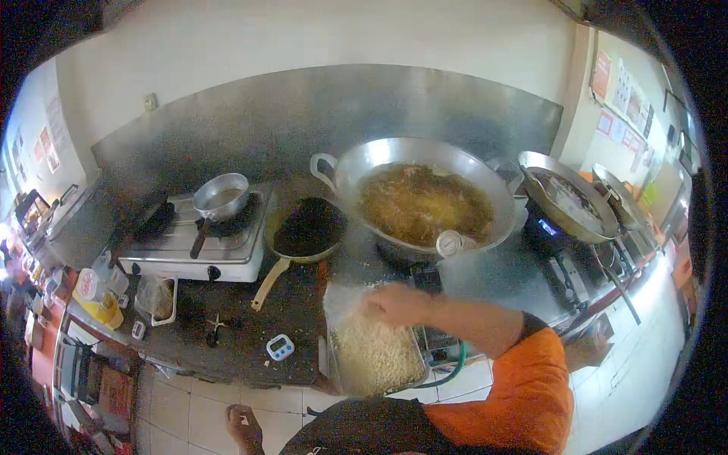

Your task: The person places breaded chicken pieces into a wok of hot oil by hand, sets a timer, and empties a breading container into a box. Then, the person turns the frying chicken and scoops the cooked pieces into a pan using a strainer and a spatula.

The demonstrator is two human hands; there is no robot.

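My right hand (396,305) reaches over the back of a metal tray (423,373) lined with clear plastic (341,300). Pale, finely chopped pieces (378,350) fill the tray. Its fingers are closed, pinched together low over the pieces and the plastic; what they hold is hidden. My left hand (243,426) hangs low in front of the counter, with its fingers curled in and nothing visible in them. Behind the tray stands a large two-handled wok (364,158) of brown, foamy oil (425,203). A round dial thermometer (450,243) sits at its near rim.
On the left are a white gas stove (235,271) with a small saucepan (221,199), and a dark frying pan (307,231). A digital timer (280,347), scissors (215,327) and a yellow-filled container (98,302) lie nearer. Another wide pan (569,199) stands right, with its handle jutting out.
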